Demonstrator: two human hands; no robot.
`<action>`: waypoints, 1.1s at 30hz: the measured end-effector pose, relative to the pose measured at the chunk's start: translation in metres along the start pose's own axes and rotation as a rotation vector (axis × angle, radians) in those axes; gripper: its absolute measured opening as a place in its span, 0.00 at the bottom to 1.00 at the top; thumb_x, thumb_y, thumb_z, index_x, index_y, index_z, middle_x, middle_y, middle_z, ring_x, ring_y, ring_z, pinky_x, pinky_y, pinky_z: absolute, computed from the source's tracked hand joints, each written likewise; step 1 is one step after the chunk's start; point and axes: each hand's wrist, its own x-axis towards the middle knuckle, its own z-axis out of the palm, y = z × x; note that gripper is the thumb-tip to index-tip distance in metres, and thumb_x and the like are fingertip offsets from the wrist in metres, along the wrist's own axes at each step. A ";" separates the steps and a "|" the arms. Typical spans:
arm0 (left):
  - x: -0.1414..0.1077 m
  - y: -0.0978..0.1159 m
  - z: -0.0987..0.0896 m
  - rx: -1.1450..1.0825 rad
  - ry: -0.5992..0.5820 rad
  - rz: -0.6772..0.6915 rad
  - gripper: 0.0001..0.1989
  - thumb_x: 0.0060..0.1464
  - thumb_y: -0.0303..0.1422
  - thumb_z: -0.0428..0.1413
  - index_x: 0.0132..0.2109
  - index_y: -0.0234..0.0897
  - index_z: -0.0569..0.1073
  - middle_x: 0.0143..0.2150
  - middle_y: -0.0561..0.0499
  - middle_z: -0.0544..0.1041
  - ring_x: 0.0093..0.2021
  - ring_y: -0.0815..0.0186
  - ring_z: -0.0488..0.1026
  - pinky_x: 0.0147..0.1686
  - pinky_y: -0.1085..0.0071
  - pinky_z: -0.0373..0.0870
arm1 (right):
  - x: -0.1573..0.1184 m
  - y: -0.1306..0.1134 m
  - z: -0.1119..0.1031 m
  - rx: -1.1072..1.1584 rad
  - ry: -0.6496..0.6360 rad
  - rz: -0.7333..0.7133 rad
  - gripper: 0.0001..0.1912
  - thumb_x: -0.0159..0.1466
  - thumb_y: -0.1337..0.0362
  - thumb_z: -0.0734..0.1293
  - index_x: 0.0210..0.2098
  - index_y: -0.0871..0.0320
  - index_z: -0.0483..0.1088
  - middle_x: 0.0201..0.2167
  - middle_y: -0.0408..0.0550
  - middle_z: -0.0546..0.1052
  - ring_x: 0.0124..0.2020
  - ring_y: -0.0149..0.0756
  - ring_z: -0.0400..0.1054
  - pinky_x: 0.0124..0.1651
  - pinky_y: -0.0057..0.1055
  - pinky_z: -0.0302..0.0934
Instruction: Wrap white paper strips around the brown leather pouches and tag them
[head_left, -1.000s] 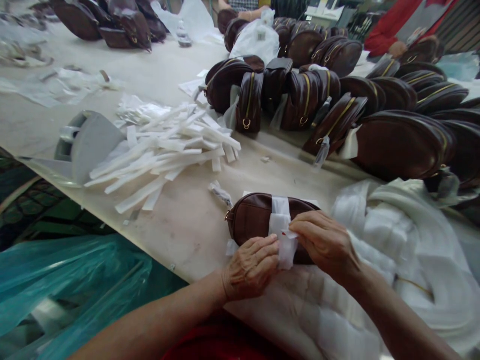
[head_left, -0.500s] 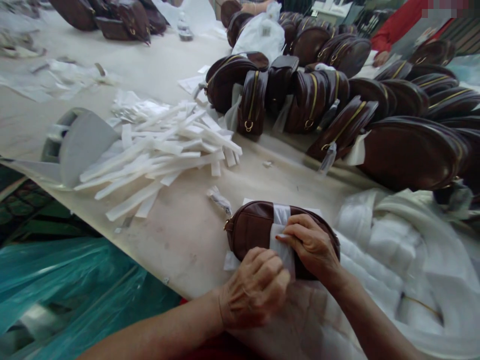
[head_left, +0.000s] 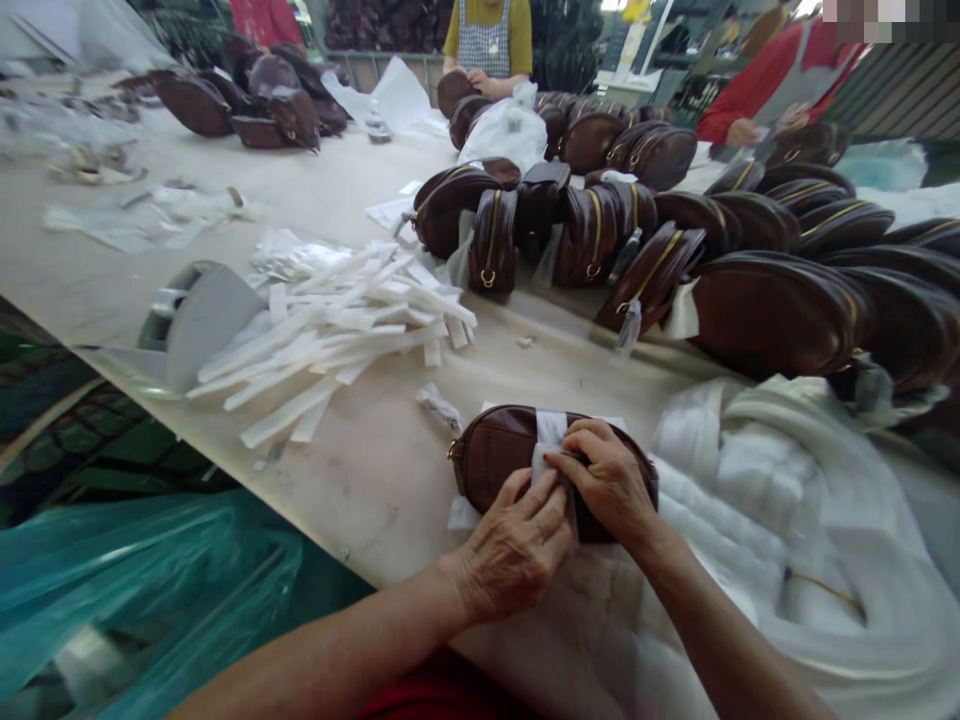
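Observation:
A dark brown zip bag (head_left: 491, 455) lies on its side on the table in front of me, with a white strip (head_left: 551, 427) across its middle. My right hand (head_left: 609, 482) rests over the bag's right part, its thumb and fingers closed on the strip. From the near side my left hand (head_left: 516, 545) has its bent fingers closed on the strip's lower part, close to the right fingertips. The strip's near end is hidden under my hands. A plastic-wrapped zip pull (head_left: 441, 407) sticks out at the bag's left end.
Loose white strips (head_left: 337, 325) lie in a heap to the left, beside a grey tape dispenser (head_left: 210, 320). Many brown bags (head_left: 780, 310) stand behind. Rolled white padding (head_left: 750, 490) lies at right, teal plastic (head_left: 187, 590) below the table edge. Co-workers (head_left: 491, 45) stand beyond.
My left fingers have gone from a curled fist to lying on the strip beside the right fingertips. The camera has tilted up, showing more of the co-workers.

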 end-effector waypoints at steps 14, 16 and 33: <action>-0.001 -0.004 0.003 -0.135 0.063 -0.031 0.14 0.60 0.30 0.48 0.51 0.29 0.68 0.51 0.40 0.73 0.56 0.53 0.65 0.53 0.56 0.57 | -0.137 0.028 -0.203 -0.569 0.665 0.761 0.25 0.53 0.40 0.62 0.25 0.58 0.69 0.34 0.60 0.74 0.40 0.49 0.66 0.41 0.44 0.60; 0.002 -0.006 0.004 -0.159 0.114 -0.043 0.13 0.62 0.30 0.47 0.50 0.29 0.69 0.49 0.41 0.74 0.54 0.53 0.68 0.51 0.57 0.58 | -0.162 0.040 -0.222 -0.535 0.646 0.944 0.25 0.50 0.39 0.61 0.20 0.57 0.67 0.27 0.56 0.74 0.36 0.48 0.66 0.40 0.44 0.59; 0.010 -0.011 0.003 -0.017 0.200 0.125 0.11 0.60 0.30 0.47 0.46 0.30 0.69 0.45 0.40 0.76 0.47 0.53 0.73 0.43 0.59 0.64 | -0.213 0.028 -0.215 0.027 1.007 0.943 0.15 0.44 0.51 0.69 0.21 0.58 0.72 0.37 0.50 0.76 0.40 0.41 0.69 0.40 0.34 0.63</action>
